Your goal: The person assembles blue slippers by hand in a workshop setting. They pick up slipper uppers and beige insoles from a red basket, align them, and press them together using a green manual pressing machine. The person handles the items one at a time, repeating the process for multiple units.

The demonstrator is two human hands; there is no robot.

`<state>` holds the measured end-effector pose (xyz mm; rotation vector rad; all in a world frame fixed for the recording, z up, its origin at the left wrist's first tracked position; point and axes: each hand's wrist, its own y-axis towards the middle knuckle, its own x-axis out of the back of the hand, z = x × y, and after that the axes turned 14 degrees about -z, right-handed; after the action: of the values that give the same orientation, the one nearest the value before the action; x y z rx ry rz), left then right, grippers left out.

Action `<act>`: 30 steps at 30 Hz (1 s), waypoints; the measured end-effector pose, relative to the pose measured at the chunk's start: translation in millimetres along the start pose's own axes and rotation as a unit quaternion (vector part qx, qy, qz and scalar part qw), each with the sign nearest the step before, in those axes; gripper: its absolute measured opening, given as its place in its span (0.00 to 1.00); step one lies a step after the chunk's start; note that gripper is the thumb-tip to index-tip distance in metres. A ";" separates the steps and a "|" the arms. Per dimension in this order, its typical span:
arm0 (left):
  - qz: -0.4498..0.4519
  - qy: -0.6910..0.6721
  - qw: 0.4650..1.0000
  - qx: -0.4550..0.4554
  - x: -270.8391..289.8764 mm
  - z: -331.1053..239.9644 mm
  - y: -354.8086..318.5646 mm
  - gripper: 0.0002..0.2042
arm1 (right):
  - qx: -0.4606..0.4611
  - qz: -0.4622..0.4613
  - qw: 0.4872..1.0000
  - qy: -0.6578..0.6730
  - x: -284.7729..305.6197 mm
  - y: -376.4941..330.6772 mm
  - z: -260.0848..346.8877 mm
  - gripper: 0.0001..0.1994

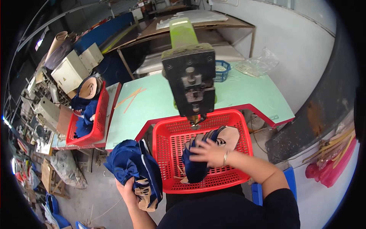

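In the red basket (167, 160) under the press head (189, 82): blue caps (196, 166), the right hand (207, 152) laid on them with fingers spread. Left of the basket: a stack of blue caps (133, 164), clasped from below by the left hand (127, 192). Behind: a green table (160, 101).

Press machine (189, 72): green and black, centre, head over pale green table (248, 93).
Small blue basket (221, 71): far, on table.
Wooden sticks (130, 99): table's left part.
Second red basket (95, 118): left, holding caps.

clear plastic bag (254, 64) on green table (244, 97)
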<state>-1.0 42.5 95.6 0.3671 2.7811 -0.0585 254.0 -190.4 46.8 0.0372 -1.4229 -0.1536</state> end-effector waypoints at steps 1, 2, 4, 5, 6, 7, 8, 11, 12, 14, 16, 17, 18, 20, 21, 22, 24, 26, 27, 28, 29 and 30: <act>-0.010 0.019 1.000 -0.005 10.5 -0.2 -0.2 0.25 | -0.012 -0.016 0.997 -0.072 12.3 13.8 -16.1 0.31; -0.023 0.036 0.999 -0.008 21.8 1.8 -1.6 0.26 | -0.023 -0.031 0.989 -0.144 17.4 24.1 -24.6 0.30; -0.033 0.058 0.998 -0.005 35.1 6.3 -4.8 0.26 | 0.067 -0.019 0.978 -0.197 -8.7 36.9 -40.2 0.30; -0.035 0.064 0.997 -0.004 38.4 9.4 -8.7 0.27 | 0.113 -0.016 0.968 -0.223 -24.1 42.1 -47.0 0.29; -0.044 0.068 0.997 -0.004 39.8 12.3 -12.0 0.27 | 0.150 0.027 0.968 -0.201 -24.1 48.2 -39.3 0.30; -0.056 0.069 0.996 0.008 37.8 11.3 -19.1 0.27 | 0.168 0.057 0.959 -0.219 -15.1 51.1 -31.2 0.30; -0.062 0.082 0.994 0.033 46.3 22.1 -17.7 0.27 | 0.185 0.087 0.949 -0.238 -6.9 52.9 -25.6 0.30; -0.054 0.114 0.992 -0.001 45.4 31.8 -27.6 0.26 | 0.199 0.061 0.940 -0.269 -5.4 38.7 -49.6 0.30; -0.046 0.155 0.987 0.001 43.6 32.1 -29.3 0.27 | 0.219 0.050 0.935 -0.276 -9.2 38.0 -53.4 0.30; -0.038 0.184 0.982 -0.016 43.5 41.8 -30.6 0.29 | 0.375 -0.111 0.900 -0.193 -56.3 47.8 -60.8 0.29; -0.019 0.218 0.975 -0.050 36.0 45.5 -30.7 0.31 | 0.413 -0.109 0.895 -0.129 -72.7 56.0 -38.4 0.26; -0.007 0.217 0.973 -0.074 31.8 46.7 -31.6 0.32 | 0.384 -0.075 0.912 -0.121 -78.1 59.3 -26.9 0.25; 0.008 0.217 0.971 -0.097 27.7 48.5 -32.6 0.33 | 0.352 -0.042 0.928 -0.115 -82.5 60.9 -16.5 0.24; 0.019 0.259 0.956 -0.138 26.8 55.9 -33.6 0.35 | 0.313 -0.097 0.938 -0.114 -85.9 61.6 -2.2 0.16; 0.028 0.277 0.947 -0.160 25.3 58.5 -32.2 0.36 | 0.286 -0.095 0.946 -0.117 -82.5 58.3 2.4 0.16; 0.022 0.298 0.939 -0.168 20.2 53.1 -32.8 0.37 | 0.255 -0.095 0.954 -0.123 -70.9 54.8 6.1 0.16; 0.019 0.336 0.923 -0.185 9.3 37.6 -36.0 0.38 | 0.210 -0.145 0.958 -0.128 -33.0 41.3 14.0 0.15; 0.001 0.307 0.934 -0.185 14.8 39.1 -34.7 0.39 | 0.131 -0.159 0.967 -0.149 23.4 21.0 21.7 0.16; 0.007 0.289 0.938 -0.193 10.5 35.3 -33.8 0.39 | 0.101 -0.155 0.969 -0.163 50.4 7.3 21.6 0.16; 0.007 0.271 0.941 -0.201 6.6 32.3 -33.3 0.39 | 0.076 -0.151 0.970 -0.176 76.2 -4.7 18.3 0.16; 0.018 0.253 0.949 -0.188 -1.7 28.2 -32.8 0.38 | 0.043 -0.145 0.964 -0.218 103.8 -16.3 15.5 0.16; 0.038 0.240 0.953 -0.182 -12.2 25.2 -34.3 0.38 | 0.012 -0.138 0.956 -0.257 127.0 -26.0 8.2 0.16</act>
<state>9.3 4.3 75.8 0.4359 3.1522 0.6341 261.5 -231.9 169.7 0.2316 -1.9373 -0.3990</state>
